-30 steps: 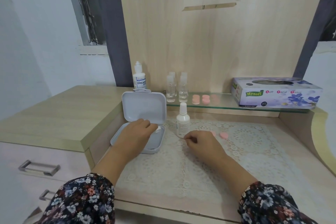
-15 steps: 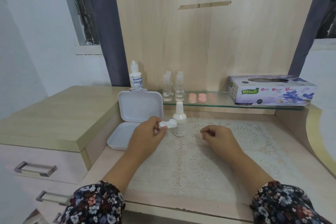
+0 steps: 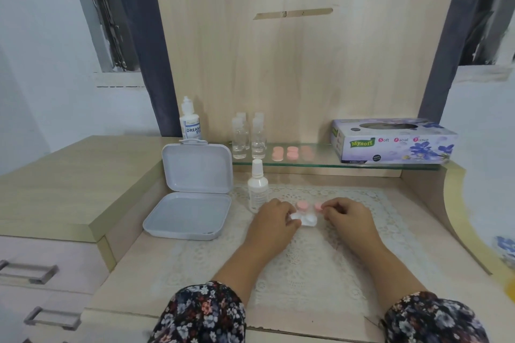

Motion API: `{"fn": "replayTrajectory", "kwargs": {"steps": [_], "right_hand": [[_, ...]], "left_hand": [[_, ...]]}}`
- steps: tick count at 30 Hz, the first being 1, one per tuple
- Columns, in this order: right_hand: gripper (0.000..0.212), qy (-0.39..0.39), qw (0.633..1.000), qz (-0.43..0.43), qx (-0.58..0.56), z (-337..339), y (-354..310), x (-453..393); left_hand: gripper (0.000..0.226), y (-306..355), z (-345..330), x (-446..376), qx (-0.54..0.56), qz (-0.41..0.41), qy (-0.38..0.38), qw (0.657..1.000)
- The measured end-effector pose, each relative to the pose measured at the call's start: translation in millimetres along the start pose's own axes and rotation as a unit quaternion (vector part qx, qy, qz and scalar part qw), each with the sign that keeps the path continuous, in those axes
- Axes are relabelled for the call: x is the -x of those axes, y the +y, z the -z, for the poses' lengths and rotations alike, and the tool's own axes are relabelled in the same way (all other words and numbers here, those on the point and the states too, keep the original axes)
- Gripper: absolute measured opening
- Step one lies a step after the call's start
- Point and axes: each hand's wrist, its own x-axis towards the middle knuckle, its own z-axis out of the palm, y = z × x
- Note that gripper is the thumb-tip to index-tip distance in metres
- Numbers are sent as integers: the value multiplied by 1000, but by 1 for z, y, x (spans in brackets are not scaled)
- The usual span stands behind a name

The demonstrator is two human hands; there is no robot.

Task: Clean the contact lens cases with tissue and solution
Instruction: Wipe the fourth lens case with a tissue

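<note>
A white contact lens case [image 3: 306, 219] is held on the lace mat [image 3: 306, 273] of the surface, pinched at its left end by the left hand [image 3: 274, 221]. A pink cap [image 3: 318, 206] is pinched by the curled fingers of the right hand [image 3: 348, 217]; another pink cap [image 3: 302, 205] lies just behind the case. A spray bottle [image 3: 257, 185] stands beside the left hand, an open grey box [image 3: 192, 198] further left. A tissue box [image 3: 393, 140] is seen on the glass shelf [image 3: 320, 161].

Light wood back panel [image 3: 292, 69]; grey curtains L [image 3: 139, 36] & R [image 3: 448, 36]; white walls [image 3: 41, 64]; wood counter [image 3: 69, 172] w/ drawers [image 3: 36, 267], metal handles; glass shelf [image 3: 320, 160].
</note>
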Motion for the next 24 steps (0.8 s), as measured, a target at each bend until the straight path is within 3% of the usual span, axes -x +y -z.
{"fn": "replayTrajectory", "kwargs": {"steps": [12,19,24], "right_hand": [[20,-11,1000,8,12,-2,2,0],[19,-4,1000,13,9,-1,1,-1],[18,53,997,59,4,9,-13,-8]], "left_hand": [[31,-5,-5,3,17,-1,0,1000],[15,-2,-3,5,13,-52,59,997],[16,8,10,-6,7,-102,115,988]]}}
